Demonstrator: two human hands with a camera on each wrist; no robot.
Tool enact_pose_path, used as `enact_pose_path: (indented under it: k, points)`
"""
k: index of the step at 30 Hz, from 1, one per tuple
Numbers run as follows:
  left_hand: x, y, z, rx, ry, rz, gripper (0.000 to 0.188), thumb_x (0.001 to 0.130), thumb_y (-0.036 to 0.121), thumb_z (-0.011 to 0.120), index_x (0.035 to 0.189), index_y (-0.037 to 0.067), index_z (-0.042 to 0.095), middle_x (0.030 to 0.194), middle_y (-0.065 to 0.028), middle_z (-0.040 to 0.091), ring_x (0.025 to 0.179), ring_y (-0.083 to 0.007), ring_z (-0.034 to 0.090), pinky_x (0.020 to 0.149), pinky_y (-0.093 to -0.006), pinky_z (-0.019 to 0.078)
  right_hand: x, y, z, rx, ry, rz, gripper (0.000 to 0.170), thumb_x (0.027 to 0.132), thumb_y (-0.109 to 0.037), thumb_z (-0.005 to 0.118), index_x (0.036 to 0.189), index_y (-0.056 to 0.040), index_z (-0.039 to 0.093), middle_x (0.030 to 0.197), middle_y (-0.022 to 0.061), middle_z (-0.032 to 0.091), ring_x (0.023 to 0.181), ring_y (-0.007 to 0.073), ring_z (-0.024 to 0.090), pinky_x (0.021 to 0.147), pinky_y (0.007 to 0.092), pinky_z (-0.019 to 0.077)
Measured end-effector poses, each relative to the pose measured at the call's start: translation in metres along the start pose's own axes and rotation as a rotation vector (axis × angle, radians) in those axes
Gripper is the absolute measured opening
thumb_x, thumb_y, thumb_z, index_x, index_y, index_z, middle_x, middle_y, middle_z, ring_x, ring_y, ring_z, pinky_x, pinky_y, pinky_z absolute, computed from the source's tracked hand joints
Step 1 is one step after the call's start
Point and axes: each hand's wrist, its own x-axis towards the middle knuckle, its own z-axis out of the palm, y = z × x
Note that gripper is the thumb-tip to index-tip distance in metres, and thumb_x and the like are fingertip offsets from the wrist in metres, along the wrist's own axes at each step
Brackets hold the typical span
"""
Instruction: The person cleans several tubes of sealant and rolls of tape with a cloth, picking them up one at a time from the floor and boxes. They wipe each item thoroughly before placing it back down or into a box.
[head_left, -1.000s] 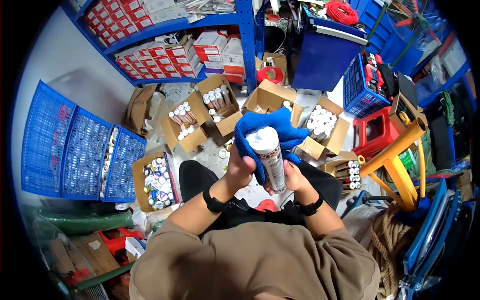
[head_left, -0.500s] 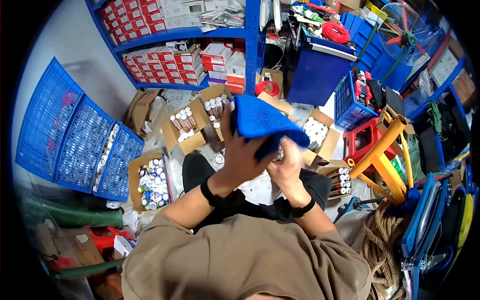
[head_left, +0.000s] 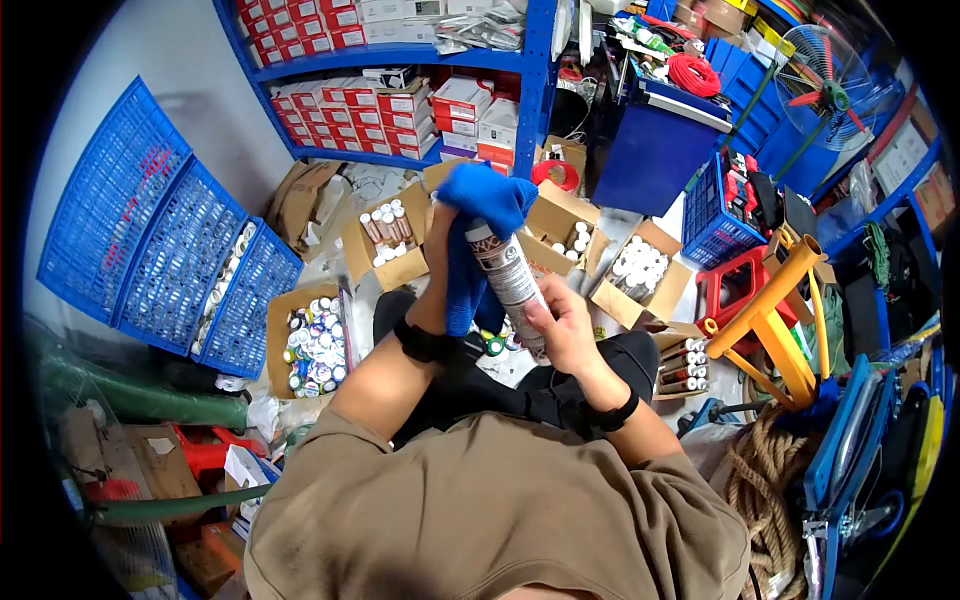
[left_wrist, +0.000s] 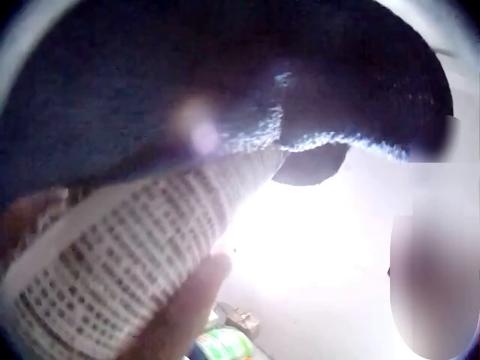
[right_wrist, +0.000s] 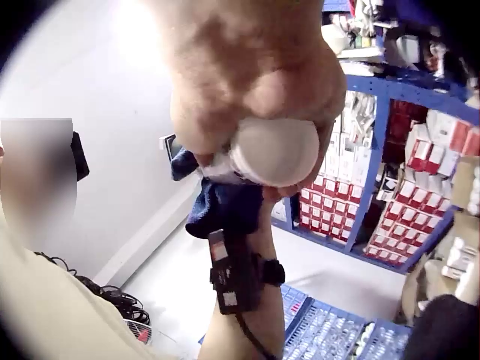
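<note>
In the head view, a white printed cylindrical cartridge (head_left: 512, 278) is held at a tilt above the person's lap, well apart from the cardboard boxes. Its upper end runs into a soft blue cloth (head_left: 490, 195). The right hand (head_left: 568, 325) grips the lower part, thumb laid along the print, fingers bent round it. The left hand (head_left: 438, 228) is at the cloth, its fingers hidden, so how far they are bent cannot be told. Patches of pale floor show between the knees and the boxes. An open brown cardboard box (head_left: 359, 262) of white-ended tubes stands ahead to the left, another brown box (head_left: 606, 294) packed with white round ends ahead to the right. Blue perforated plastic crates (head_left: 165, 235) lie along the left; a yellow tubular metal stand (head_left: 775, 318) edges the right. Behind is a blue metal shelf (head_left: 400, 58) of red-and-white cartons. Half a second ago the cloth hid the cartridge; now its printed side shows.

In the left wrist view, the dark cloth edge overlaps the cartridge's far end, and fingers (left_wrist: 184, 311) lie against its near side.

In the right wrist view, the cartridge's round white end faces the camera, enclosed by the right hand; a black wrist device (right_wrist: 234, 274) sits on the other forearm below the cloth.
</note>
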Motion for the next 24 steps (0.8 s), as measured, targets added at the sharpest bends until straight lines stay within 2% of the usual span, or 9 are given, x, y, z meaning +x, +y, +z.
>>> enact_pose_path:
  k: [5, 7, 9, 11, 13, 15, 19, 21, 24]
  points:
    - [-0.008, 0.011, 0.022, -0.492, 0.293, -0.541, 0.053, 0.104, 0.051, 0.035, 0.117, 0.006, 0.06, 0.1, -0.0126, 0.068, 0.089, -0.0229, 0.067, 0.077, -0.0351, 0.0567, -0.001, -0.01, 0.006, 0.327, -0.073, 0.109, 0.034, 0.101, -0.031, 0.056, 0.109, 0.0021, 0.054, 0.086, 0.0071, 0.062, 0.064, 0.0112, 0.061, 0.057, 0.0261, 0.0508]
    - [-0.005, -0.005, 0.003, -0.555, 0.147, -0.292, 0.06, 0.103, 0.057, 0.033, 0.119, 0.006, 0.061, 0.106, -0.0139, 0.07, 0.09, -0.0245, 0.068, 0.084, -0.0421, 0.0571, 0.0, 0.002, 0.006, 0.331, -0.059, 0.072, 0.037, 0.098, -0.033, 0.06, 0.109, 0.0013, 0.054, 0.086, 0.0068, 0.063, 0.063, 0.0112, 0.06, 0.057, 0.0259, 0.0491]
    - [-0.008, -0.012, -0.028, -0.649, 0.192, -0.353, 0.063, 0.102, 0.059, 0.032, 0.122, 0.006, 0.06, 0.108, -0.0138, 0.07, 0.092, -0.0262, 0.068, 0.089, -0.0457, 0.0553, 0.001, 0.005, 0.002, 0.05, -0.008, -0.239, 0.04, 0.095, -0.035, 0.065, 0.109, -0.0001, 0.055, 0.085, 0.0061, 0.064, 0.068, 0.012, 0.06, 0.062, 0.0265, 0.0479]
    - [-0.014, -0.005, -0.022, -0.578, 0.161, -0.307, 0.069, 0.101, 0.062, 0.03, 0.131, 0.005, 0.055, 0.117, -0.0133, 0.066, 0.104, -0.0267, 0.065, 0.097, -0.0443, 0.0504, -0.001, -0.012, 0.004, 0.058, 0.002, -0.235, 0.04, 0.093, -0.035, 0.068, 0.11, -0.0016, 0.054, 0.086, 0.0069, 0.064, 0.076, 0.0113, 0.06, 0.068, 0.0276, 0.0471]
    - [-0.03, 0.0, 0.008, -0.051, 0.137, -0.21, 0.073, 0.102, 0.061, 0.028, 0.146, 0.004, 0.039, 0.132, -0.0144, 0.058, 0.118, -0.0292, 0.059, 0.103, -0.0436, 0.0466, 0.004, -0.018, 0.007, -0.157, 0.189, -0.211, 0.038, 0.093, -0.033, 0.068, 0.109, -0.0022, 0.053, 0.089, 0.0095, 0.065, 0.08, 0.0137, 0.061, 0.072, 0.0292, 0.0474]
    - [-0.06, -0.009, 0.022, 0.539, 0.043, -0.165, 0.066, 0.104, 0.05, 0.039, 0.149, 0.002, 0.031, 0.134, -0.0139, 0.053, 0.121, -0.0256, 0.054, 0.108, -0.042, 0.0389, 0.015, -0.024, 0.013, -0.453, 0.356, -0.307, 0.034, 0.091, -0.027, 0.069, 0.108, -0.0019, 0.053, 0.093, 0.0166, 0.061, 0.079, 0.0324, 0.063, 0.072, 0.0371, 0.0497]
    - [-0.079, -0.032, 0.042, 0.425, 0.175, -0.204, 0.071, 0.101, 0.035, 0.057, 0.151, 0.001, 0.02, 0.136, -0.0116, 0.047, 0.123, -0.0205, 0.047, 0.106, -0.0351, 0.0366, 0.023, -0.024, 0.016, -0.738, 0.46, -0.466, 0.037, 0.087, -0.02, 0.069, 0.119, -0.0033, 0.057, 0.104, 0.0187, 0.053, 0.09, 0.0379, 0.058, 0.077, 0.0444, 0.0495]
    - [-0.075, -0.023, 0.029, 0.179, 0.365, -0.392, 0.059, 0.099, 0.04, 0.06, 0.138, 0.003, 0.038, 0.118, -0.0102, 0.057, 0.094, -0.0164, 0.062, 0.081, -0.0302, 0.0527, 0.025, -0.018, 0.003, -0.817, 0.268, -0.58, 0.038, 0.086, -0.019, 0.07, 0.12, -0.0044, 0.06, 0.11, 0.0177, 0.054, 0.094, 0.036, 0.058, 0.084, 0.0441, 0.0482]
    - [-0.064, -0.029, -0.009, -0.047, 0.331, -0.495, 0.047, 0.098, 0.045, 0.055, 0.12, 0.004, 0.056, 0.096, -0.0061, 0.064, 0.08, -0.0147, 0.064, 0.069, -0.0283, 0.0543, 0.017, -0.044, -0.01, -0.716, 0.065, -0.555, 0.034, 0.084, -0.014, 0.072, 0.115, -0.0034, 0.063, 0.111, 0.0167, 0.057, 0.095, 0.0316, 0.06, 0.082, 0.0409, 0.0496]
